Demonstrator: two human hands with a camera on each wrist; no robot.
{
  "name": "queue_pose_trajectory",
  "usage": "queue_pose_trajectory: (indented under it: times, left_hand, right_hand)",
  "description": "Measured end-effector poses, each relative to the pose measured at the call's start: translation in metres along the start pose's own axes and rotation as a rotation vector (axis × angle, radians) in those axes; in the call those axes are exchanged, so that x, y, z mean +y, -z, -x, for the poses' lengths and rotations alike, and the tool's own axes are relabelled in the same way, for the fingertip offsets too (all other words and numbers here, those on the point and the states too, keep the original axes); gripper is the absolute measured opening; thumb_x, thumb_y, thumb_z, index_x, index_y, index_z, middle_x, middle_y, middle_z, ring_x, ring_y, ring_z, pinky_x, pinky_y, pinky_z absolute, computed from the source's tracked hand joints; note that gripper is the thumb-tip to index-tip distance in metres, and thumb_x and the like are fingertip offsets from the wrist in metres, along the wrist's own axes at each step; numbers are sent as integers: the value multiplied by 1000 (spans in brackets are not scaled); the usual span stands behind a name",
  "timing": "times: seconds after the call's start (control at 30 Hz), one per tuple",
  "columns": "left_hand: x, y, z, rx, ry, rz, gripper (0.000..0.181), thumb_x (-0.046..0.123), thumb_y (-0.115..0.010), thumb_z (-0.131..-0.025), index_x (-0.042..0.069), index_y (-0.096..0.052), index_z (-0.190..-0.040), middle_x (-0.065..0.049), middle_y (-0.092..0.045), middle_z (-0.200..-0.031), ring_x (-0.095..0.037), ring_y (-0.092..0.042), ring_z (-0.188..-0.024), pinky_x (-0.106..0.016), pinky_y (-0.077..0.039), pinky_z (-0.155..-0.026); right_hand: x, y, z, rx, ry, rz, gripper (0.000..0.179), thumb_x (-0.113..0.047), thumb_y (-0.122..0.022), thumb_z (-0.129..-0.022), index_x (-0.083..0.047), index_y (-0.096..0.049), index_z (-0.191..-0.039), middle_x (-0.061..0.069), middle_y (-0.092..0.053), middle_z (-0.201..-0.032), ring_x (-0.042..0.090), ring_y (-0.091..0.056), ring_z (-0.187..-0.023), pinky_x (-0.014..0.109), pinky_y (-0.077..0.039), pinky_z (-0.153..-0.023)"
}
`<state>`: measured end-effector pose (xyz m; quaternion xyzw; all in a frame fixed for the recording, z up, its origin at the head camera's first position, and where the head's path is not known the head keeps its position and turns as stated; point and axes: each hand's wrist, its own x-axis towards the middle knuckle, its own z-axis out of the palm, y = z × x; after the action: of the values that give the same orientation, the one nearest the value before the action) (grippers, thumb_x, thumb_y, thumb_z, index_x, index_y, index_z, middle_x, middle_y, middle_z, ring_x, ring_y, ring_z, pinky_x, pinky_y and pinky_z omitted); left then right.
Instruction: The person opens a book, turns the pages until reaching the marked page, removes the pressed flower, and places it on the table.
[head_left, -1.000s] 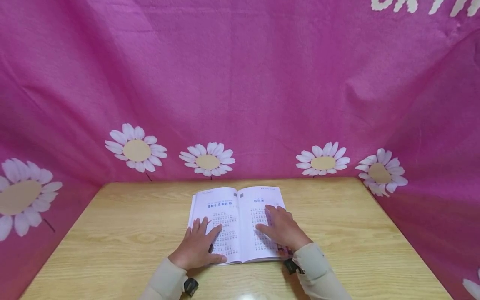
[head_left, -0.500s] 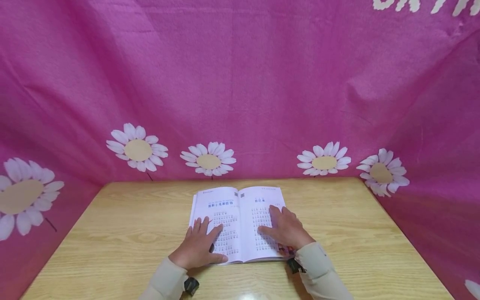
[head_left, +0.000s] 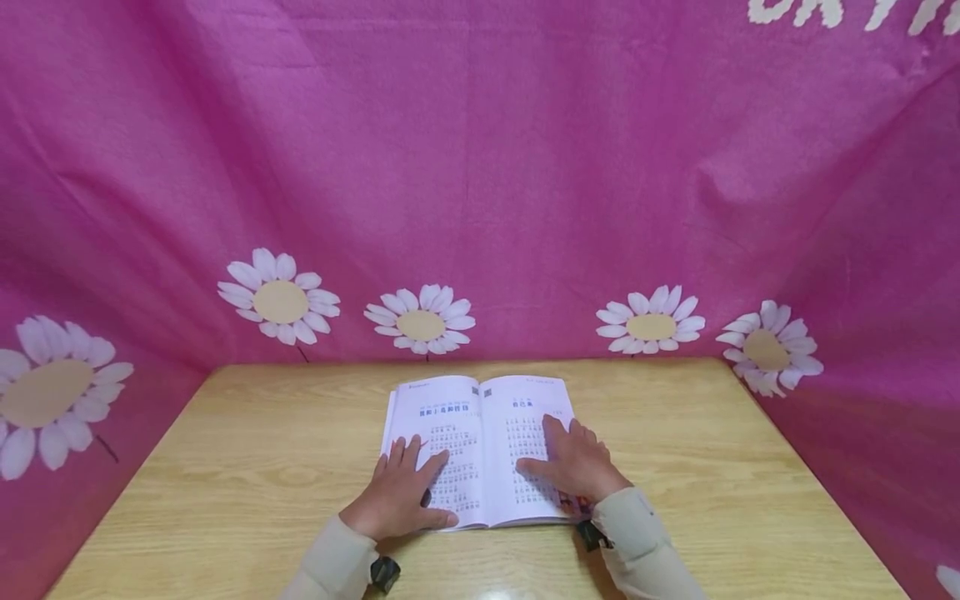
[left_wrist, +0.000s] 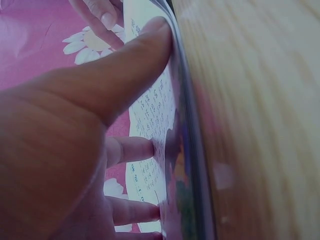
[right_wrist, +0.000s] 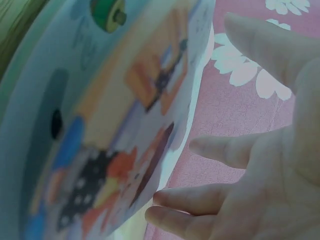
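An open book (head_left: 491, 450) lies on the wooden table, its two white pages printed with lines of text and blue headings. My left hand (head_left: 397, 492) rests on the lower left page with fingers spread. In the left wrist view, the thumb (left_wrist: 135, 55) presses near the book's bottom edge and the fingertips touch the page (left_wrist: 145, 110). Over the right page is my right hand (head_left: 573, 462), fingers extended. The right wrist view shows a colourful picture (right_wrist: 135, 165) on that page, with the right fingers (right_wrist: 200, 200) by the page edge.
The light wooden table (head_left: 270, 450) extends around the book on all sides. Behind it hangs a pink cloth (head_left: 480, 183) printed with white daisies (head_left: 420, 325). Dark wrist devices (head_left: 385, 573) sit under both pale sleeves (head_left: 333, 558).
The right hand has shifted slightly right and down over its page. The left hand stays in place on the book. The head view has shifted a little.
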<state>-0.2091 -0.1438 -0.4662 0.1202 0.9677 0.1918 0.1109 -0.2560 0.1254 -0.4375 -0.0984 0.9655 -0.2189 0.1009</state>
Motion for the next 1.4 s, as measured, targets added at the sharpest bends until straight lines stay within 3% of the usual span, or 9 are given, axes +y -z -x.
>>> queue_pose_trajectory:
  times: [0.73,1.4]
  left_hand:
    - [1,0,0,-2,-15,-5,90,62,-72,-73,19,-42,-147,-24,-19,-156,-50,-10,-142,-67,-10,-110]
    - [2,0,1,9,-27,-11,91,62,-73,-73,18,-42,-146,-25,-20,-155,-50,-11,-141,-67,-11,-109]
  right_hand:
    - [3,-7,-1,-25,-10,-29,92,-53,-72,-80,-6,-33,-149,28,-32,-149,48,-28,-136,68,-21,-104]
    - [2,-5,-2,4,44,-69,94,-48,-74,-80,-3,-30,-150,24,-37,-148,44,-35,-134,67,-25,-102]
